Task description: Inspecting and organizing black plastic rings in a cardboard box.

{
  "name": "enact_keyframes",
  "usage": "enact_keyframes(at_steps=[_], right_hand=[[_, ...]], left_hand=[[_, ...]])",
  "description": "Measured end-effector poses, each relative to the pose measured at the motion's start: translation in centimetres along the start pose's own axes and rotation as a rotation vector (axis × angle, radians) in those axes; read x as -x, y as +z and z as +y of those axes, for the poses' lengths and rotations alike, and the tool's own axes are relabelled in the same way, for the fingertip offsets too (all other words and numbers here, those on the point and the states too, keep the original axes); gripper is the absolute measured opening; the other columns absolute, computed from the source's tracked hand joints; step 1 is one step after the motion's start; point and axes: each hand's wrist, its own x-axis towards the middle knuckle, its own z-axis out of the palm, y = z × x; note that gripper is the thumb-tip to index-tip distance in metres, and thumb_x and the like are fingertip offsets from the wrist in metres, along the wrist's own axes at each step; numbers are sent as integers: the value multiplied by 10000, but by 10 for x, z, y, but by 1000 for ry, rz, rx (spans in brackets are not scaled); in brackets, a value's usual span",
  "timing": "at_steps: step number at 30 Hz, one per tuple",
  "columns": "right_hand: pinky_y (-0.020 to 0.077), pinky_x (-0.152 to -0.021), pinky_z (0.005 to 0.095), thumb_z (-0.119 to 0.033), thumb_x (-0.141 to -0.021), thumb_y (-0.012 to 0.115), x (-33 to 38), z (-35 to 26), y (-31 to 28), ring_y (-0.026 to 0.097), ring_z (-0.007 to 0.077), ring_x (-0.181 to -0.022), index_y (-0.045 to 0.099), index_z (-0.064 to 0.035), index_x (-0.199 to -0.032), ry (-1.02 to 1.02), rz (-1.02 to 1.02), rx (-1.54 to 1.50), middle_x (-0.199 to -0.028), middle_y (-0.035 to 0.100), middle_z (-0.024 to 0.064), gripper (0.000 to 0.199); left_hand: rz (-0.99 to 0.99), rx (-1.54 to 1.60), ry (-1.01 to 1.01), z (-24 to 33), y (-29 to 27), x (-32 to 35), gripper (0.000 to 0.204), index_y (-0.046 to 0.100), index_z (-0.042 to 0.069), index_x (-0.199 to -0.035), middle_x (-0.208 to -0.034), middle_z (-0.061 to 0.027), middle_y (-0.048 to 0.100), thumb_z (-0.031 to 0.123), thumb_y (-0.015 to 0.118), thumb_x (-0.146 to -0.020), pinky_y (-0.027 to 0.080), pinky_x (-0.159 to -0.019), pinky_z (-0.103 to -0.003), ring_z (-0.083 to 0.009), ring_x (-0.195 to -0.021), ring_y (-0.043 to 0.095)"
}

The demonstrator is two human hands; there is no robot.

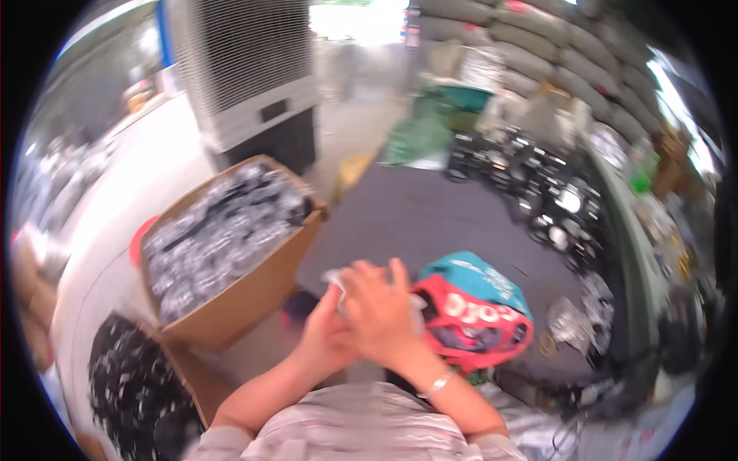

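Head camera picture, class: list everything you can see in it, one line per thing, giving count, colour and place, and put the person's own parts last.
Work table: one, dark grey, centre.
Cardboard boxes: two, brown; one left of the table, full of clear-wrapped dark parts; one at lower left, full of black parts.
Bag: one, teal and red, on the table's near edge.
Black parts: a pile, too blurred to count, on the table's far right.
Clear packets: a few, right of the bag.
Air cooler: one, white and grey, upper left.
Sacks: stacked, grey, upper right.
Left hand: under the right, on a small pale packet.
Right hand: over the left; bracelet on its wrist.
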Motion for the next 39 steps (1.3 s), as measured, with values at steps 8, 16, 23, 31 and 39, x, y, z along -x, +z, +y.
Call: enact_keyframes(at_steps=[8,16,23,31,39], right_hand=[[225,-1060,565,-391,-647,731,-2,-6,-13,467,405,-1168,514,97,-1120,167,61,-141,-1221,511,269,714],[482,-811,386,-242,-659,811,-9,18,-103,574,298,-976,565,-1,-1134,270,429,-413,-1104,576,162,587],[257,-1057,536,-465,-710,691,-21,-14,-44,514,341,-1140,499,-16,-1259,-40,-41,-80,-1272,503,177,736],[408,-603,379,-141,-760,623,-15,3,-2,535,271,-634,560,-47,-760,15,210,-260,-712,560,51,113],[356,-459,275,-320,-977,442,-18,31,-16,432,117,-489,491,-69,-734,1050,484,-1174,-576,455,-3,353]], left_hand=[[129,-347,257,21,-20,-9,404,482,76,-1275,-1246,-93,549,342,422,-976,442,-961,-379,-230,-1152,532],[94,-524,367,48,10,2,269,522,52,-996,-612,-13,468,282,600,-882,362,-506,-266,-126,-537,438],[-17,-290,124,24,40,13,722,376,57,-1358,-1359,-87,441,618,207,-937,319,-1056,-434,-247,-1271,410],[-338,-373,-21,7,-6,19,1042,211,12,-1441,-1464,-104,306,817,179,-781,193,-1110,-424,-224,-1371,253],[-594,-464,91,14,-21,2,808,360,21,-1396,-1512,-101,242,652,301,-894,158,-1118,-458,-248,-1403,194]])
